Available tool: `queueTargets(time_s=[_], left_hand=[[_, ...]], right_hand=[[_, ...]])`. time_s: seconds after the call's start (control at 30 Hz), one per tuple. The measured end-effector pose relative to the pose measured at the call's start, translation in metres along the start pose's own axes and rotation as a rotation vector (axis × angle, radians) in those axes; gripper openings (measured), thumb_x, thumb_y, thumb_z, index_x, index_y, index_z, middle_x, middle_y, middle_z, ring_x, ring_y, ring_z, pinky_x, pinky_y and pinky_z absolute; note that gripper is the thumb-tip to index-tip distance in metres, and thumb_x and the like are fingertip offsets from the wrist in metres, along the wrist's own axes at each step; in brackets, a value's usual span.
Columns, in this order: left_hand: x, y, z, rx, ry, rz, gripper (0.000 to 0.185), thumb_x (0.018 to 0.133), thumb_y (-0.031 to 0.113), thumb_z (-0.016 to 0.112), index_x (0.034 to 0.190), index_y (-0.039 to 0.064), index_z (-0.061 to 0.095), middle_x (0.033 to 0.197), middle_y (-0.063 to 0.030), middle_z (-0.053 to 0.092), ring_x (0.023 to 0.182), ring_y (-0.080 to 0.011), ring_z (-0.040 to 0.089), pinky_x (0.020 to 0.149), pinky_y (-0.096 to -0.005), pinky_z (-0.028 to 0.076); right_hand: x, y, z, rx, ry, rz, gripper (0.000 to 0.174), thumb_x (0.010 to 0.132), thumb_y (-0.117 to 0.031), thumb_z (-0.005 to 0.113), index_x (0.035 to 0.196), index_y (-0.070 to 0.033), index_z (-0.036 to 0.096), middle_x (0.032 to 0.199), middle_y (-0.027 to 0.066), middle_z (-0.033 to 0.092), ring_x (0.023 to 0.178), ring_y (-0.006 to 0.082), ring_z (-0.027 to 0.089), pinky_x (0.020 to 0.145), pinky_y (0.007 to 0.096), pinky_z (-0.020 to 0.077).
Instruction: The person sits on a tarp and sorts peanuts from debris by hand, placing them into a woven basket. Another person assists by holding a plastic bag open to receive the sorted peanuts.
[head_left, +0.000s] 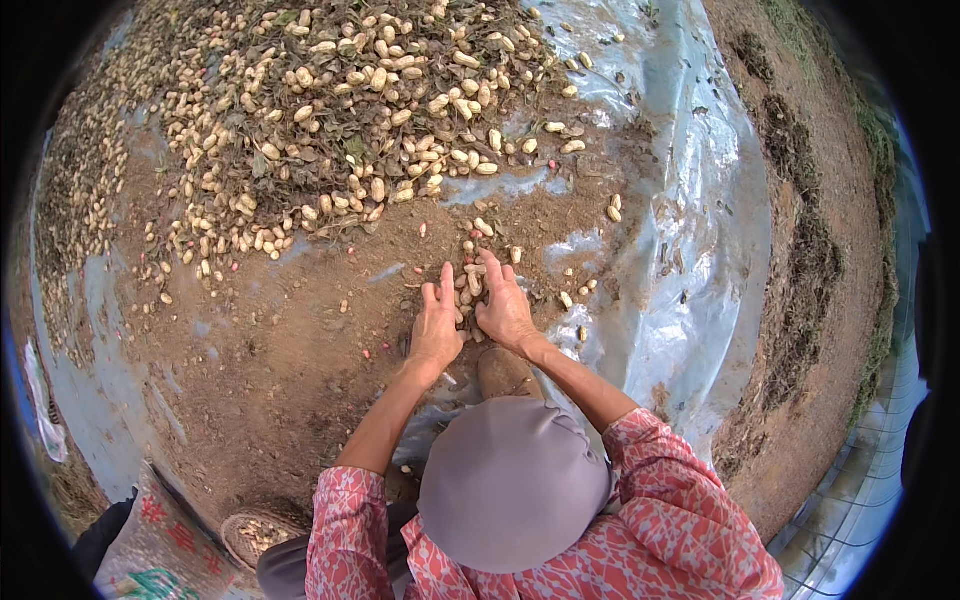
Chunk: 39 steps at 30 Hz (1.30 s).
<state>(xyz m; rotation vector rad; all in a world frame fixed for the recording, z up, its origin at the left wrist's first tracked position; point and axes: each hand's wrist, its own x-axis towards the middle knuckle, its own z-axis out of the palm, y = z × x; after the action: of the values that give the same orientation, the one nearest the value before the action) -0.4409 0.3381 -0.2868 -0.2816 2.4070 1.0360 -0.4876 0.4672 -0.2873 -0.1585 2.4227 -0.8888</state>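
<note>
A small heap of unshelled peanuts (472, 285) lies on the soil-covered plastic sheet, with my two hands on either side. My left hand (437, 322) is at the heap's left edge, its fingers pointing forward and apart. On the other side, my right hand (505, 304) reaches over the heap with its index finger stretched out; the thumb is beside the nuts. Neither hand clearly grips a nut, though the undersides of the fingers are hidden. Beyond them spreads a large pile of peanuts mixed with dry leaves (360, 112). A brown shoe (506, 373) is just below the hands.
A woven basket (232, 536) holding peanuts stands at the lower left, beside a woven sack (161, 540) bearing red writing. Loose peanuts (585, 289) lie to the right. The plastic sheet (690, 247) has a raised fold. Wire mesh (847, 517) runs along the lower right.
</note>
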Motion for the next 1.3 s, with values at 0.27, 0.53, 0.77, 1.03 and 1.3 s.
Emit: queueTargets(time_s=[0.27,0.53,0.77,1.03,1.3], left_hand=[[-0.017,0.007,0.003,0.04,-0.042,-0.075,0.118,0.061,0.005,0.081,0.146,0.008,-0.001,0.12,-0.0241,0.037,0.098,-0.0462,0.055,0.081,-0.0475,0.051],[-0.006,-0.004,0.036,-0.277,-0.016,0.12,0.086,0.065,-0.013,0.057,0.14,0.014,0.025,0.114,-0.0211,0.043,0.09,-0.0473,0.055,0.073,-0.052,0.048],[-0.088,-0.036,-0.042,-0.15,0.254,0.072,0.086,0.065,-0.009,0.062,0.14,0.0,0.021,0.117,-0.0233,0.04,0.095,-0.0438,0.055,0.078,-0.0473,0.047],[-0.422,-0.127,-0.132,0.047,0.754,-0.588,0.088,0.059,0.004,0.078,0.135,0.003,0.033,0.115,-0.0207,0.05,0.11,-0.0368,0.052,0.096,-0.0399,0.044],[-0.547,-0.171,-0.122,-0.001,0.493,-1.269,0.098,0.071,0.02,0.078,0.145,0.003,0.015,0.127,-0.0267,0.049,0.11,-0.0372,0.054,0.094,-0.0403,0.045]], right_hand=[[0.03,0.019,-0.039,-0.257,-0.243,-0.06,0.084,0.065,-0.005,0.063,0.14,-0.007,0.027,0.114,0.0277,0.055,0.088,0.0423,0.062,0.075,0.045,0.0513],[-0.017,0.03,0.001,-0.117,-0.139,-0.186,0.063,0.064,0.003,0.063,0.123,-0.006,0.043,0.105,0.0218,0.056,0.094,0.0429,0.056,0.08,0.0461,0.0479],[-0.021,-0.076,0.036,0.173,-0.47,-0.351,0.051,0.073,0.007,0.064,0.119,-0.004,0.044,0.097,0.0111,0.064,0.09,0.0185,0.062,0.079,0.0319,0.0496],[-0.191,-0.333,0.187,0.084,-1.536,-0.585,0.072,0.061,0.004,0.069,0.126,-0.001,0.038,0.108,0.0156,0.054,0.094,0.024,0.06,0.064,0.0316,0.0566],[-0.116,-0.348,0.21,-0.286,-1.129,-1.425,0.042,0.088,-0.026,0.055,0.113,0.004,0.042,0.102,0.0223,0.047,0.088,0.028,0.051,0.076,0.0434,0.0488]])
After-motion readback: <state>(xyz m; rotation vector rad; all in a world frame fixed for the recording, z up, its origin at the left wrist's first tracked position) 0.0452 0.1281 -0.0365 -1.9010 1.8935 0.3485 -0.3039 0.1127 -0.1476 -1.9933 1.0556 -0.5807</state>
